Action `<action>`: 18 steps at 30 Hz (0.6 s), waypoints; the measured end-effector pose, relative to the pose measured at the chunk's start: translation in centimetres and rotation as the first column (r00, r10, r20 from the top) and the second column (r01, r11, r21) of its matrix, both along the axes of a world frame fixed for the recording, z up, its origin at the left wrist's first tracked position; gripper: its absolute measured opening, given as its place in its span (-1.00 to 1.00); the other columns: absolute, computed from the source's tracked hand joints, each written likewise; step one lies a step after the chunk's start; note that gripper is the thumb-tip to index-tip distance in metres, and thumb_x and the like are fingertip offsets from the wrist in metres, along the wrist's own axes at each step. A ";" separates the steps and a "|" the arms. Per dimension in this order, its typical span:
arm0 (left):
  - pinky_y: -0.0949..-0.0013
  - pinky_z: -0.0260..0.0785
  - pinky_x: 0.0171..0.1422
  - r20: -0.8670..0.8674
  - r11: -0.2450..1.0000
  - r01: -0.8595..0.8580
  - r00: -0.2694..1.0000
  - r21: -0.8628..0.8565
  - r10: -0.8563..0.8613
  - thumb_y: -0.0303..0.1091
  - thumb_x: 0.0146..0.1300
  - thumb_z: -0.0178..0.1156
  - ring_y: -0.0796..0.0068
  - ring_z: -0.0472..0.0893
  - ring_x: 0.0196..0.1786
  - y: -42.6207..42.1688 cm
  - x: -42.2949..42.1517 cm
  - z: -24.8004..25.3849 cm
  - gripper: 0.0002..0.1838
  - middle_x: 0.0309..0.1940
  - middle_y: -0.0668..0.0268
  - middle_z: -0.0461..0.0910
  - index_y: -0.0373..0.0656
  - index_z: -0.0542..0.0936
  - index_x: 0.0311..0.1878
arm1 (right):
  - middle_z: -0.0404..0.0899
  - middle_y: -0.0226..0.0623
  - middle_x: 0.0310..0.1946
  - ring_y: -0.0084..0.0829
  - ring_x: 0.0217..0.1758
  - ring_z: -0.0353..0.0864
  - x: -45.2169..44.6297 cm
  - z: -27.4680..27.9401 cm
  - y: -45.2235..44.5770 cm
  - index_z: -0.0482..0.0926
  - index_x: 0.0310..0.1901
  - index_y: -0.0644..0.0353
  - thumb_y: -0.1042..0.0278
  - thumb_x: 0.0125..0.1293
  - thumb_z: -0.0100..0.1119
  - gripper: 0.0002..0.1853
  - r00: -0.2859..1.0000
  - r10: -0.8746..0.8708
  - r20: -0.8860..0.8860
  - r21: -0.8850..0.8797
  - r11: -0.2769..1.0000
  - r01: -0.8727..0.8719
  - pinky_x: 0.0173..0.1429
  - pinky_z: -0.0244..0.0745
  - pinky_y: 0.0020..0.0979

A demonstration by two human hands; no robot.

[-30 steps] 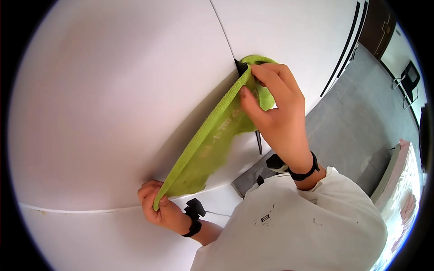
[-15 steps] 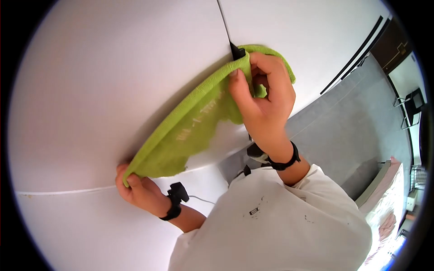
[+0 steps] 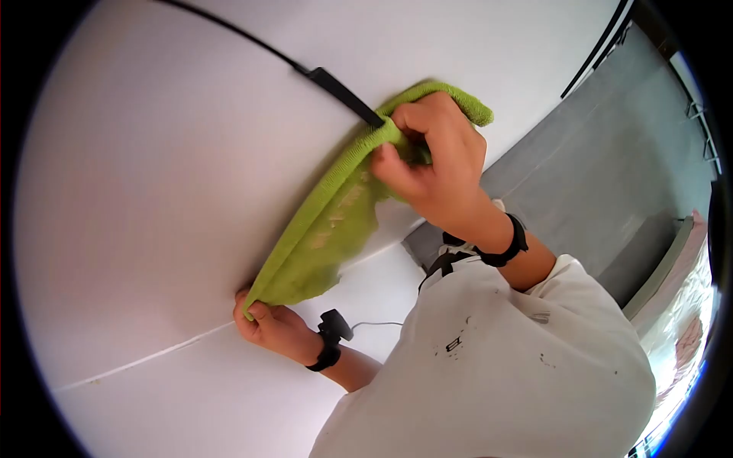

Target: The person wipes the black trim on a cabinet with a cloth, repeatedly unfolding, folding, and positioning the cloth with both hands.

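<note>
A green cloth (image 3: 305,259), like a small towel, is stretched at a slant between my two hands. My left hand (image 3: 279,332) pinches its lower left corner between thumb and fingers. Higher up, my right hand (image 3: 447,168) is closed on the folded upper edge, and the rest of the cloth curls out beyond its knuckles. Pale, blurred lettering shows on the cloth's face. A thin black strip with a thicker black end piece (image 3: 347,95) meets the cloth's upper edge beside my right thumb; whether it is fixed to the cloth I cannot tell.
A broad white surface (image 3: 153,191) lies behind the cloth, its pale edge line running at lower left. Grey floor (image 3: 595,168) stretches away to the right. Black bands circle both wrists, the left one with a black block. Plastic-covered material (image 3: 679,336) is at far right.
My view has shifted, and more of the black strip shows at the cloth's edge. Both hands keep their grip, and the cloth now slants more steeply.
</note>
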State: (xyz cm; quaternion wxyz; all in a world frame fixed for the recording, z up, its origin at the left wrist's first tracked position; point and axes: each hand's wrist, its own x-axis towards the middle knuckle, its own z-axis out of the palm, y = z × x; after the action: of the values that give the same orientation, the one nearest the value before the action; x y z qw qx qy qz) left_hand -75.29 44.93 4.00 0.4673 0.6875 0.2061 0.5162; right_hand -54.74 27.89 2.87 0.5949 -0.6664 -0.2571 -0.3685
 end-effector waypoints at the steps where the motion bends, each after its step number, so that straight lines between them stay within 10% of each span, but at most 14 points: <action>1: 0.45 0.31 -0.11 -0.025 1.000 -0.015 1.000 -0.013 0.014 -0.21 0.36 0.13 0.50 0.42 -0.23 0.2 0.0 -0.3 -0.68 -0.27 0.28 0.47 -0.37 0.50 -0.21 | 0.46 -0.32 -0.47 -0.35 -0.53 0.46 0.0 -0.9 0.2 0.51 -0.30 0.17 0.47 -0.17 0.37 -0.68 1.000 -0.008 -0.028 0.006 1.000 0.008 -0.48 0.35 -0.41; 10: 0.43 0.34 -0.05 -0.513 0.988 -0.147 0.853 -0.055 0.098 -0.33 0.36 0.07 0.50 0.44 -0.18 0.9 0.1 -2.0 -0.76 -0.25 0.30 0.48 -0.37 0.51 -0.14 | 0.46 -0.37 -0.47 -0.38 -0.49 0.48 4.3 -7.6 3.2 0.52 -0.26 0.13 0.42 -0.14 0.41 -0.66 0.960 0.265 -0.091 0.050 0.964 -0.261 -0.46 0.38 -0.44; 18: 0.48 0.34 -0.13 -0.833 0.998 0.062 0.552 0.010 -0.026 -0.47 0.30 0.05 0.55 0.48 -0.28 -0.9 2.0 -3.6 -0.84 -0.36 0.30 0.57 -0.35 0.56 -0.17 | 0.46 -0.35 -0.38 -0.29 -0.34 0.52 6.5 -16.2 -2.1 0.50 -0.20 0.09 0.35 0.02 0.38 -0.70 0.901 0.347 -0.261 0.067 0.938 -0.341 -0.34 0.44 -0.35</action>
State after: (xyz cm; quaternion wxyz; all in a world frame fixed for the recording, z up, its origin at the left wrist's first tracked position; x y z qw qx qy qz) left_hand -73.31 44.00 0.36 0.3138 0.8635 0.3754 0.1220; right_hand -48.19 25.83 -13.30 0.6866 -0.6484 -0.2838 -0.1665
